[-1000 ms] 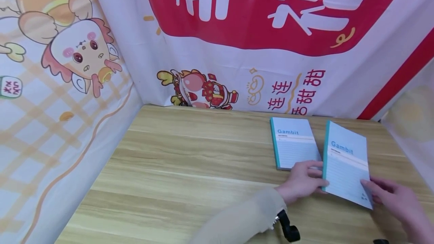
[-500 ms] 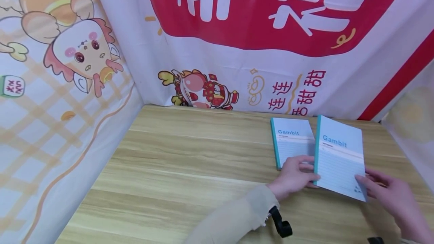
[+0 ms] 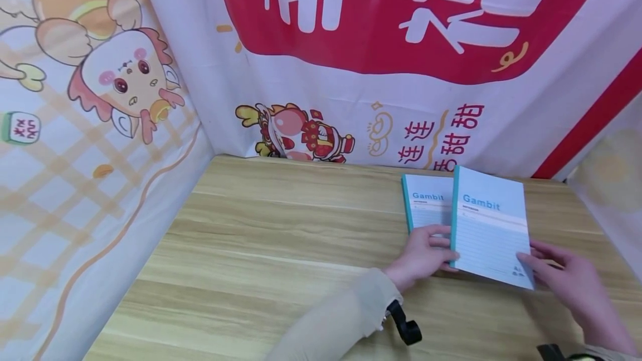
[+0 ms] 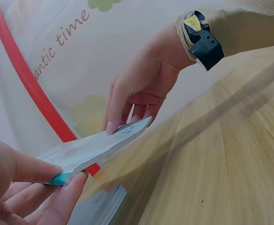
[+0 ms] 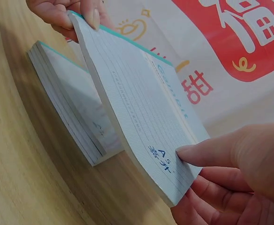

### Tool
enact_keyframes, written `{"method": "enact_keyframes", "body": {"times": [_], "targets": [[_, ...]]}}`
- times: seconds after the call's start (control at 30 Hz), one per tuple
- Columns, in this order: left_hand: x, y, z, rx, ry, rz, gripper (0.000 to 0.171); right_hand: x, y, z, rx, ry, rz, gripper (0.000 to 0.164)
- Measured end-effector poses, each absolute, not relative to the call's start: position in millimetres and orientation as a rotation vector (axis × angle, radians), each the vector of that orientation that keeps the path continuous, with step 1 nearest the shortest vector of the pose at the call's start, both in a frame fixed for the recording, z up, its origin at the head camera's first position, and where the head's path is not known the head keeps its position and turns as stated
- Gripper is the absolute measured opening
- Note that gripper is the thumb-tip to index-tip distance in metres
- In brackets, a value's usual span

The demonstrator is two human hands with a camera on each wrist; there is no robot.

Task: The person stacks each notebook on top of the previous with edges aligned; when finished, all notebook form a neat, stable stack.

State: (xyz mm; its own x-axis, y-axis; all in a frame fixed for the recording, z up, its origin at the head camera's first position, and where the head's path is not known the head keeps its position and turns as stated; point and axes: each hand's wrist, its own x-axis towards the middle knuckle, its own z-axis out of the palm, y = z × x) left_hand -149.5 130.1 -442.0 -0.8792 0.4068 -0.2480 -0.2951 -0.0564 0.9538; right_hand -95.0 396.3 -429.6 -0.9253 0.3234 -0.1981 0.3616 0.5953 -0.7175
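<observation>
A pale blue Gambit notebook (image 3: 491, 233) with a teal spine is held above the table, tilted, between both hands. My left hand (image 3: 423, 252) pinches its spine edge near the lower corner, thumb on the cover and fingers beneath. On the opposite side my right hand (image 3: 564, 277) grips the lower right corner, thumb on top beside the A5 print. Under and left of it lies a stack of matching notebooks (image 5: 71, 103), several thick in the right wrist view. The raised notebook overlaps the stack's right part in the head view.
The wood-grain table (image 3: 251, 238) ends at a white and red printed cloth (image 3: 311, 60) hung along the back. Another printed cloth (image 3: 125, 183) covers the left side. Black wrist mounts (image 3: 403, 325) sit on both forearms.
Both hands have carried the held notebook to the left and slightly toward the back, so it now covers part of the stack. The stack has stayed in place.
</observation>
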Motion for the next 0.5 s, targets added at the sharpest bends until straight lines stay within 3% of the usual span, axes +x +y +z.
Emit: {"method": "enact_keyframes", "body": {"times": [0.17, 0.5], "targets": [[-152.2, 123.4, -441.3, 0.111, 1.751, 2.002, 0.044, -97.9, 390.5, -428.7, 0.551, 2.778, -1.287, 0.082], [-164.4, 105.9, -445.9, 0.105, 1.737, 2.039, 0.046, -113.9, 380.4, -422.3, 0.620, 2.613, -1.364, 0.095]]}}
